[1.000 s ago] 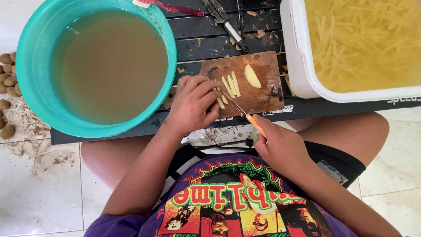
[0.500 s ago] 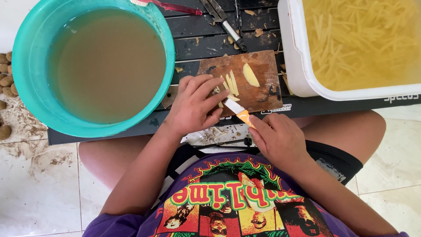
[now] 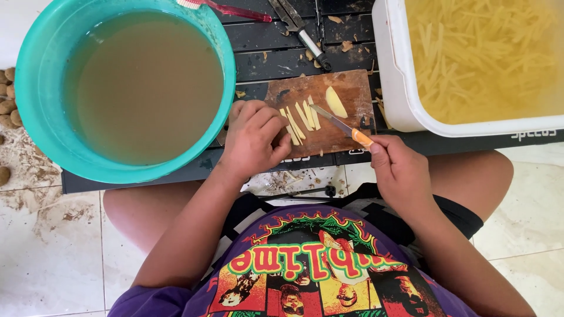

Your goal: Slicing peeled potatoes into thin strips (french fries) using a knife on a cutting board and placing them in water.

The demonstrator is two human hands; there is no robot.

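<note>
My left hand (image 3: 254, 140) rests on the left end of a small wooden cutting board (image 3: 343, 136), its fingertips on a row of pale potato strips (image 3: 299, 120). My right hand (image 3: 401, 174) grips an orange-handled knife (image 3: 342, 124) at the board's right edge, the blade pointing up-left over the board. A thicker potato slice (image 3: 335, 102) lies apart near the board's top right. The board sits on a dark slatted table (image 3: 267, 53) in front of my lap.
A turquoise basin (image 3: 35, 100) of murky water stands at left. A white tub (image 3: 392, 88) full of cut potato strips in water stands at right. A peeler (image 3: 302, 29) and a red comb-like tool (image 3: 232, 10) lie behind the board. Unpeeled potatoes (image 3: 7, 100) lie on the tiled floor.
My right hand has drawn the knife back to the right, off the strips. The left hand has shifted slightly left, uncovering the cut strips.
</note>
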